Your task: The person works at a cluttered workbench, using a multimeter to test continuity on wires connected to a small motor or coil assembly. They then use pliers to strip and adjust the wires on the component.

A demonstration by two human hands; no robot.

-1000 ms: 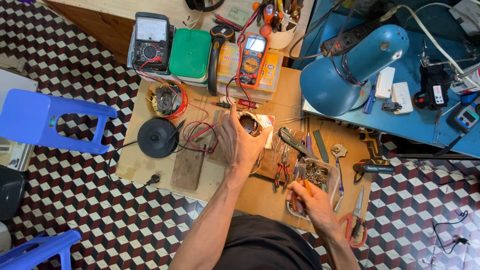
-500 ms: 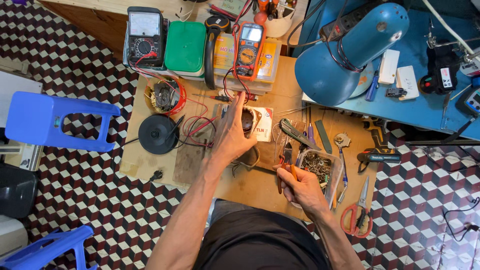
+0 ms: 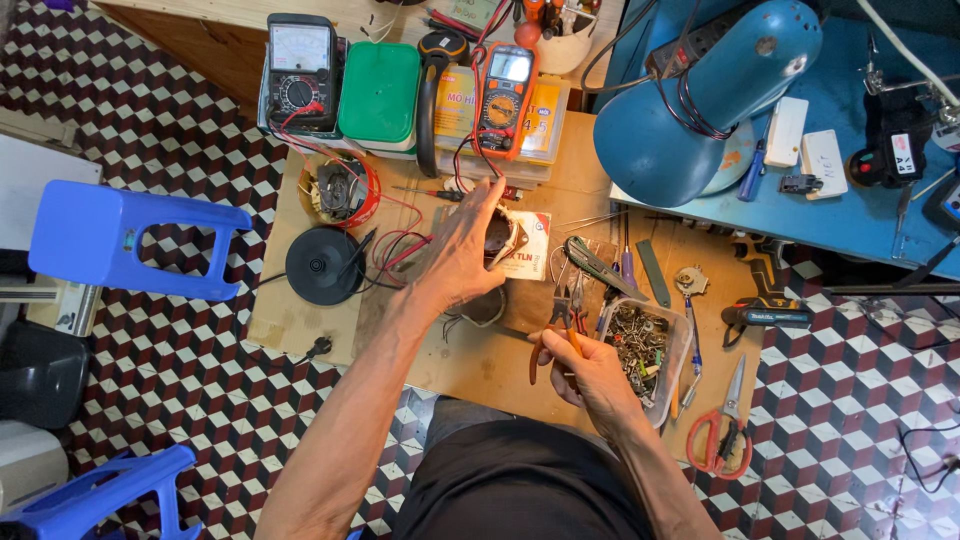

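Small dark cylindrical motor-like part with a pale metal bracket (image 3: 497,237): held upright just above the wooden board, wrapped by the left hand's fingers (image 3: 478,222) so that only its right side and dark top show beyond the fingertips; thin wires trail below the palm. Orange-handled metal pliers (image 3: 562,335): gripped by the right hand's fingers (image 3: 583,357) around the handles; the steel nose projects past the knuckles, pointing away from the body; one handle curves out to the left of the fist.
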